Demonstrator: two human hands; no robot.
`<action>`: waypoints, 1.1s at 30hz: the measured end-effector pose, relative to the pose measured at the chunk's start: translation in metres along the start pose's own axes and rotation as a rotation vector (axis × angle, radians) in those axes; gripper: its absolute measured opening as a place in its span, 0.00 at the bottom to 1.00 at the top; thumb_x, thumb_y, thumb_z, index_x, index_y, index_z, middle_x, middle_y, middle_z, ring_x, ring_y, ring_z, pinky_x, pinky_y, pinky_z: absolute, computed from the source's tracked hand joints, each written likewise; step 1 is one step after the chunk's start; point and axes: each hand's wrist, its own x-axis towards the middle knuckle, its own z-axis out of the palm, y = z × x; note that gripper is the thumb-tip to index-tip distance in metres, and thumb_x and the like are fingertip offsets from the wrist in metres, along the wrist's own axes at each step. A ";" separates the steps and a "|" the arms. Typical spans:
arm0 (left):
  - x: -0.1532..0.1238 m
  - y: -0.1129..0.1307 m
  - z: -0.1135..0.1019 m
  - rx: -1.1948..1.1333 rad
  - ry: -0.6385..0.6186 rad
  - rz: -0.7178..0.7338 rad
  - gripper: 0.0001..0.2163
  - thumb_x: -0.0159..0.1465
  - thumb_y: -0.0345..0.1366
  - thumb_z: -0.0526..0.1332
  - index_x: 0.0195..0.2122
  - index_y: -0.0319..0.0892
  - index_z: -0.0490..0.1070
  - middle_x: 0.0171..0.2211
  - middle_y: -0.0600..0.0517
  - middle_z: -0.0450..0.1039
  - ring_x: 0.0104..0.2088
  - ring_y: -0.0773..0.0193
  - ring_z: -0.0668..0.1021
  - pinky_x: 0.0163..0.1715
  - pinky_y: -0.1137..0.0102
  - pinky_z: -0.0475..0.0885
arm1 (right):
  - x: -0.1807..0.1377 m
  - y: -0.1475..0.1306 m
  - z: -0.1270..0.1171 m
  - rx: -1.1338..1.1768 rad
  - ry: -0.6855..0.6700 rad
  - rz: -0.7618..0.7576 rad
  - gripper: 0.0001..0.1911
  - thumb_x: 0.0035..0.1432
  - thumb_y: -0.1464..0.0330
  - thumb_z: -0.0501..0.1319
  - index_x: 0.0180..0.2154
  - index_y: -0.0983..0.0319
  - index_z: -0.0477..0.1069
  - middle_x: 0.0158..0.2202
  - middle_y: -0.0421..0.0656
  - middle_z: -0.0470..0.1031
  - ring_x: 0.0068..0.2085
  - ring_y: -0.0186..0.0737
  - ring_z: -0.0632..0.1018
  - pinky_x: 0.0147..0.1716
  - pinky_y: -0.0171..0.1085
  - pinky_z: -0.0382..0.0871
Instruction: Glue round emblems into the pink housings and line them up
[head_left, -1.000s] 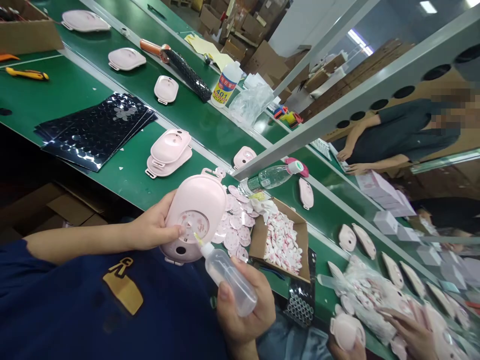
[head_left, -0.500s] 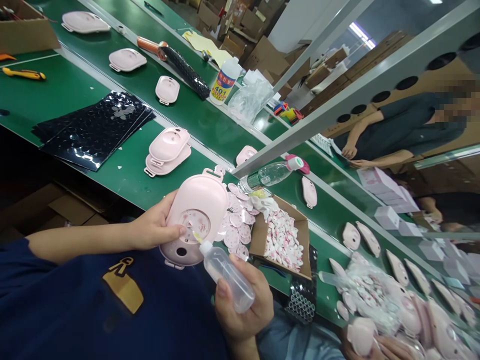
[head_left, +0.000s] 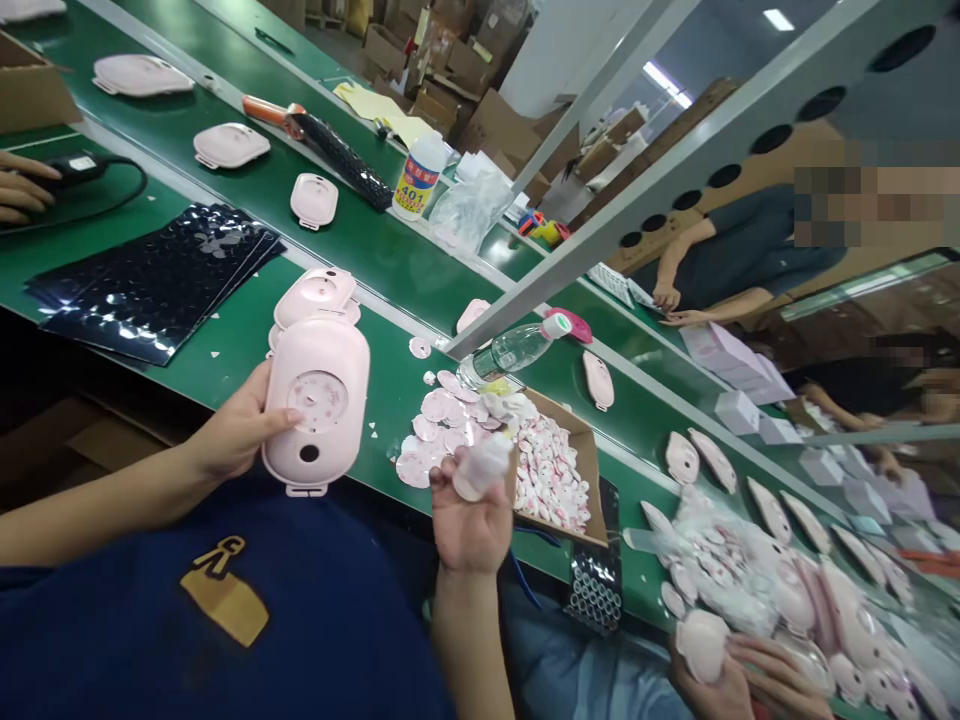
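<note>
My left hand (head_left: 236, 428) grips a pink plastic shell (head_left: 316, 400) by its left edge, its round recess facing me, just in front of a stack of pink shells (head_left: 315, 292) on the green bench. My right hand (head_left: 466, 515) is closed round a small clear squeeze bottle (head_left: 480, 467), held over the bench edge apart from the shell. Just beyond the bottle lie loose round pink stickers (head_left: 435, 432) and an open cardboard box of stickers (head_left: 559, 475).
Black sticker sheets (head_left: 150, 280) lie at the left. More pink shells (head_left: 229, 145) ride the green conveyor (head_left: 375, 250), near a glue bottle (head_left: 416, 180) and a water bottle (head_left: 517, 348). Another person's hand (head_left: 22, 185) holds a black tool at far left; a co-worker's hands (head_left: 742, 675) handle pink parts at lower right.
My right hand pulled the squeeze bottle's tip away from the shell's recess and moved right. My left hand carried the shell left and turned it upright. A hand with a black tool appeared at far left.
</note>
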 end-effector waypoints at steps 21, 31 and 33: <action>0.012 0.017 -0.019 0.254 -0.022 -0.196 0.30 0.51 0.41 0.76 0.55 0.62 0.73 0.47 0.61 0.84 0.51 0.45 0.82 0.45 0.61 0.83 | 0.113 0.053 0.030 -1.239 -0.087 -0.063 0.20 0.50 0.70 0.67 0.45 0.56 0.65 0.47 0.41 0.76 0.52 0.48 0.75 0.59 0.49 0.62; 0.018 0.013 -0.002 0.175 -0.011 -0.248 0.25 0.55 0.41 0.75 0.54 0.61 0.74 0.52 0.65 0.81 0.56 0.52 0.78 0.43 0.72 0.82 | 0.115 0.046 0.031 -1.421 -0.096 -0.115 0.27 0.56 0.59 0.70 0.55 0.56 0.67 0.54 0.45 0.76 0.60 0.50 0.71 0.60 0.51 0.59; 0.019 0.011 -0.005 0.202 -0.023 -0.237 0.25 0.58 0.42 0.73 0.56 0.62 0.73 0.49 0.64 0.83 0.54 0.51 0.80 0.45 0.68 0.83 | 0.120 0.049 0.038 -1.435 -0.113 -0.134 0.27 0.55 0.60 0.72 0.54 0.57 0.68 0.53 0.46 0.77 0.59 0.51 0.72 0.60 0.52 0.61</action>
